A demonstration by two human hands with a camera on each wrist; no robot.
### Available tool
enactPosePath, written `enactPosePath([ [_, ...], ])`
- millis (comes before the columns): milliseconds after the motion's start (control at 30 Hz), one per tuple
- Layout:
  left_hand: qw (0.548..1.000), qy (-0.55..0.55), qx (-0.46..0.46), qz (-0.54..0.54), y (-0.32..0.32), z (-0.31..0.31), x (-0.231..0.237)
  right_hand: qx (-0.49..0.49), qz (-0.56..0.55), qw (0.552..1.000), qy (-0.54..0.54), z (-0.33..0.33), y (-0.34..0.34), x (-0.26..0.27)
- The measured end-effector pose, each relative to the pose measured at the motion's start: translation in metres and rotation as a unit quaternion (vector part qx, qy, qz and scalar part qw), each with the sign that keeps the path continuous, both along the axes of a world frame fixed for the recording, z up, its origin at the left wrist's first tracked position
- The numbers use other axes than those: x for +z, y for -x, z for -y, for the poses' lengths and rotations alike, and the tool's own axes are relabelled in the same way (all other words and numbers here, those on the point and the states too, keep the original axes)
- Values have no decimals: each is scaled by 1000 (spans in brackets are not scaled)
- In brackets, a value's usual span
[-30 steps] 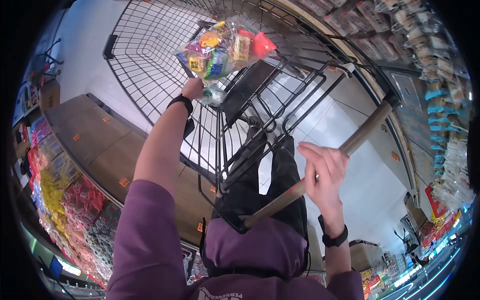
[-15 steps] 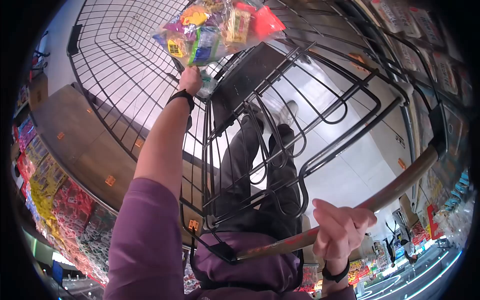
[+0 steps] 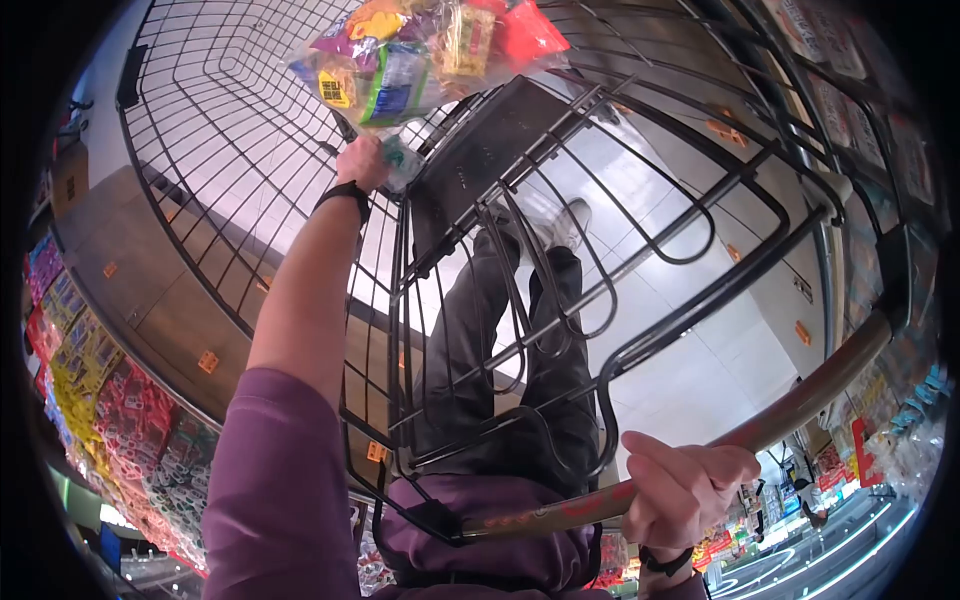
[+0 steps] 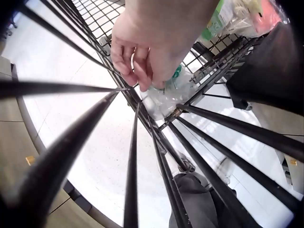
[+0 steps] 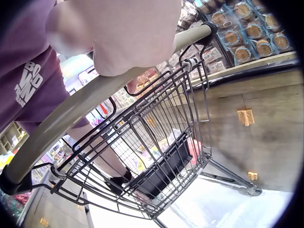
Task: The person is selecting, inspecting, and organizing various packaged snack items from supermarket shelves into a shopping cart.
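Note:
Inside a black wire shopping cart (image 3: 420, 370), my left hand (image 3: 362, 162) reaches down at the basket's near corner. Its bent fingers and thumb pinch the edge of a crumpled clear plastic bag (image 4: 166, 99) with a bit of green in it; the fingertips are partly hidden. Just beyond lies a big clear bag of packaged snacks (image 3: 400, 65) in purple, yellow, green and red. My right hand (image 3: 685, 490) grips the cart's brown handle (image 3: 800, 400), fingers curled round the bar. From the right wrist, this hand (image 5: 128, 38) covers the handle's middle.
A black flap (image 3: 490, 150) stands beside the bags. Wooden cabinets (image 3: 160, 270) run along the left, below heaps of packaged candy (image 3: 130, 430). Shelves of wrapped round baked goods (image 5: 247, 33) stand over another wooden cabinet (image 5: 228, 109). My legs (image 3: 460, 340) are under the basket.
The handle and basket have come closer and look larger, the snack bag shifting up and left in view. My right hand has moved down and right with the handle; the left stays beside the plastic bag.

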State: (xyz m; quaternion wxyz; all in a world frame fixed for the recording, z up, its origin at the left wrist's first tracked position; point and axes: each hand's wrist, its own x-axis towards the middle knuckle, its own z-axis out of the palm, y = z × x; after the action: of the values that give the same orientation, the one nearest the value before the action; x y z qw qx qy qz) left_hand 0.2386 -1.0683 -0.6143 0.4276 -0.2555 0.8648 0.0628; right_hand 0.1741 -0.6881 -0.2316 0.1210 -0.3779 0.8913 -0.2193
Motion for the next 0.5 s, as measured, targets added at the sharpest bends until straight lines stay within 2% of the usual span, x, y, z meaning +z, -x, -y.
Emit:
enactPosePath([
  [100,996,-46,29,73,10,1,11,-5,-2,1000,9,4,-1,-1],
  [167,992,-60,70,85,15,-2,23,-1,17,1000,21,4,2,1],
  [267,990,-71,93,83,18,-8,44,4,-34,998,61,1,3,-10],
  [367,991,-67,70,91,26,-12,76,7,-53,995,84,1,4,-14],
  [400,993,-59,79,64,25,-11,80,6,-63,993,96,1,4,-17],
  [467,998,-58,-6,14,24,-3,91,-6,-58,991,124,3,4,-16],
  [500,998,-61,-10,-6,26,0,100,-10,-57,989,134,3,4,-18],
])
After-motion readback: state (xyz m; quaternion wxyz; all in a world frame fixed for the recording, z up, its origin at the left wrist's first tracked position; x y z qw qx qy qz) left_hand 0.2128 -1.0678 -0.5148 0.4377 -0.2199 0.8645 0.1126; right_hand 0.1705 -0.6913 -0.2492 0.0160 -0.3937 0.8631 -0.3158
